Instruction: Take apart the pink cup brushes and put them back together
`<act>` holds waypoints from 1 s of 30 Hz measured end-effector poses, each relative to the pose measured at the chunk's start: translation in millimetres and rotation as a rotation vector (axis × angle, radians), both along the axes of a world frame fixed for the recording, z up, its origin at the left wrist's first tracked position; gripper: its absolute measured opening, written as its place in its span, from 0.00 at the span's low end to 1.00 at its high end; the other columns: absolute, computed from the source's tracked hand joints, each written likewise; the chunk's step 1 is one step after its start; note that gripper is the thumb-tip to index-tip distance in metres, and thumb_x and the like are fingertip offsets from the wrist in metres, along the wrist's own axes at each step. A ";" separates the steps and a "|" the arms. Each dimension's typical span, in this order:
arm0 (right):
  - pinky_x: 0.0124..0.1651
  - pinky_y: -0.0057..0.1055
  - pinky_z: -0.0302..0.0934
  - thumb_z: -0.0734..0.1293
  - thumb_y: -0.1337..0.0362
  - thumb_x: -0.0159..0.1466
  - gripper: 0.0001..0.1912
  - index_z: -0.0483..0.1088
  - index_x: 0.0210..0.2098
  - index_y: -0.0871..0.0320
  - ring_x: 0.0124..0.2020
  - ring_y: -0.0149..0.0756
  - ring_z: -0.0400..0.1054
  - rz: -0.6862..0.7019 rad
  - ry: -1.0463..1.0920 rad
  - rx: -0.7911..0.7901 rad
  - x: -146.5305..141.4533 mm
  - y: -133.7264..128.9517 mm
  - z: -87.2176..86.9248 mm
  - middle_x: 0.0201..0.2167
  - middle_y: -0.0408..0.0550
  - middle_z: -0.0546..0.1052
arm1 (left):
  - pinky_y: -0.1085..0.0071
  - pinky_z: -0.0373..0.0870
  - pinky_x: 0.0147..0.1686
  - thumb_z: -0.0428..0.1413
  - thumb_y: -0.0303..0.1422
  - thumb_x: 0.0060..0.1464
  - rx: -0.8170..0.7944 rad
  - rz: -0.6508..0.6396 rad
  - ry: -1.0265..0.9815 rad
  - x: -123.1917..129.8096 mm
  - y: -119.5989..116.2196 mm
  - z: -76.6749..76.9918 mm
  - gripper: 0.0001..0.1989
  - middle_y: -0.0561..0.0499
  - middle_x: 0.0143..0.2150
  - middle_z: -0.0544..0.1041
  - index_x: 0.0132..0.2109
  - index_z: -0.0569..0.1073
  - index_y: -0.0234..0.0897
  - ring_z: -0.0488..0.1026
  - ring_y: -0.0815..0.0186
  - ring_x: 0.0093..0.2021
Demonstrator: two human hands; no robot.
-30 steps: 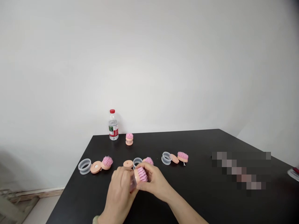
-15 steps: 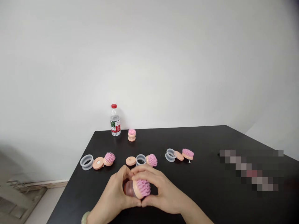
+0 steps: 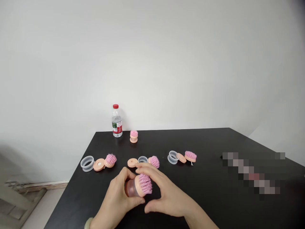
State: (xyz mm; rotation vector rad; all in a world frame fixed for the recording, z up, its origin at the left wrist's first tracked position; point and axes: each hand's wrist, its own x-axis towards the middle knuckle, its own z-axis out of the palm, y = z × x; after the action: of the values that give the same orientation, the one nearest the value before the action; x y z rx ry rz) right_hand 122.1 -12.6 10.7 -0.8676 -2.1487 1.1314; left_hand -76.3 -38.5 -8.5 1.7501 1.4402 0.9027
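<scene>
My left hand is wrapped round a round scrub brush with pink bristles, a peach rim and a translucent body, tilted so the bristles face right. Its far end is hidden in my palm. My right hand curves around the bristle side, thumb and fingers spread apart. Its thumb is clear of the brush; whether the fingertips touch the rim, I cannot tell. Just beyond my hands lie a peach disc, a translucent ring and a pink bristle head.
A translucent ring, peach disc and bristle head lie at the left. A similar ring, disc and bristle head lie farther right. Behind stand a whole brush and a water bottle.
My right hand has loosened from the brush, its thumb parting from my left thumb. The brush stays in my left hand. The view has shifted slightly.
</scene>
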 end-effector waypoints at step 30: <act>0.49 0.35 0.66 0.78 0.60 0.55 0.16 0.78 0.44 0.52 0.46 0.40 0.72 0.205 0.148 0.131 1.3 -3.3 8.1 0.46 0.48 0.75 | 0.76 0.62 0.28 0.75 0.38 0.30 -0.522 -0.442 -0.633 -14.6 2.6 7.3 0.27 0.57 0.30 0.74 0.34 0.69 0.37 0.67 0.72 0.28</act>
State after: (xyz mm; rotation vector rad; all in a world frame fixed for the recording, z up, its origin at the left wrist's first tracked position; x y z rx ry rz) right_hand 123.4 -16.0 18.7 -0.4982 -2.1963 1.1007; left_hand -91.0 -35.8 -1.2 1.1656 0.7389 0.6701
